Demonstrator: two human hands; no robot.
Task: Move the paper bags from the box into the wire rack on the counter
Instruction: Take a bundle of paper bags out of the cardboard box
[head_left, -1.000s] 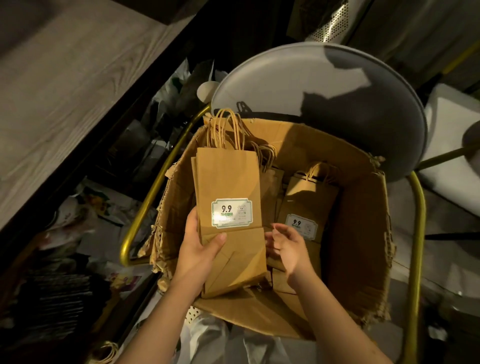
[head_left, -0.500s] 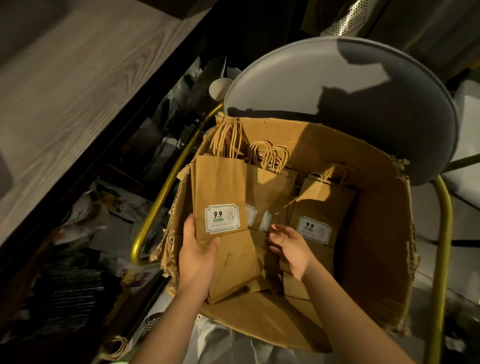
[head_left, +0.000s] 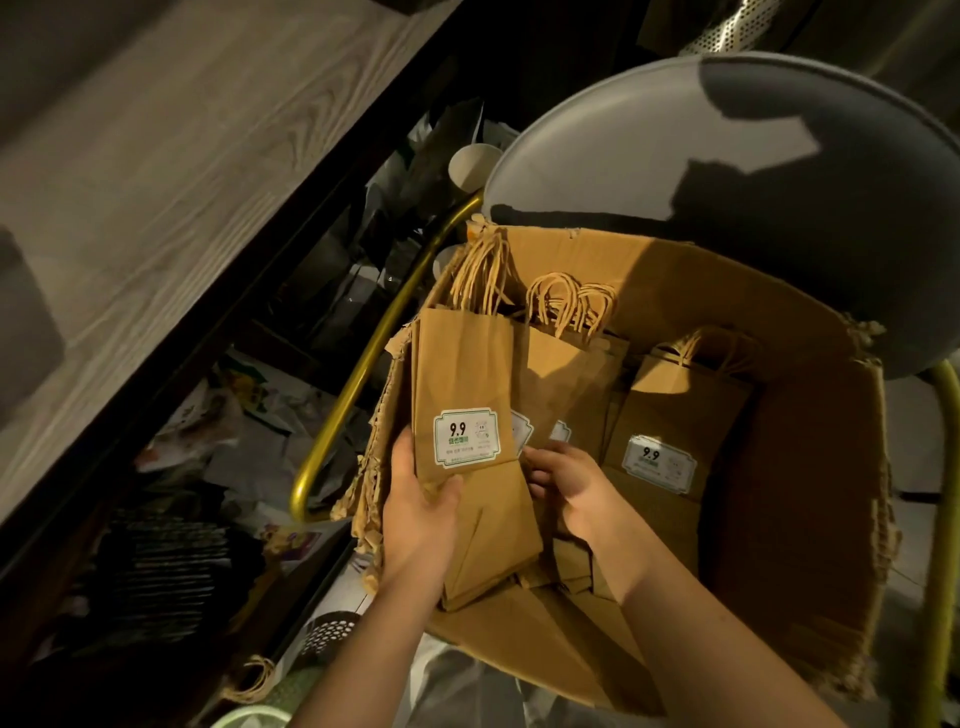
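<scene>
Paper bags (head_left: 462, 374) pulled leftward, upright, handles (head_left: 480, 275) topmost; left hand (head_left: 421, 514) grips them, hold of right hand (head_left: 576, 488) unclear.

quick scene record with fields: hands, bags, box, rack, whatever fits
left hand: grips the front bags, thumb on their face below the label
right hand: fingers curled in at the gap beside the middle bags; grip unclear
right bags: leaning in the box, no hand on them
box: open cardboard, torn edges, on a chair
counter: wood, to the left
wire rack: not in view
</scene>
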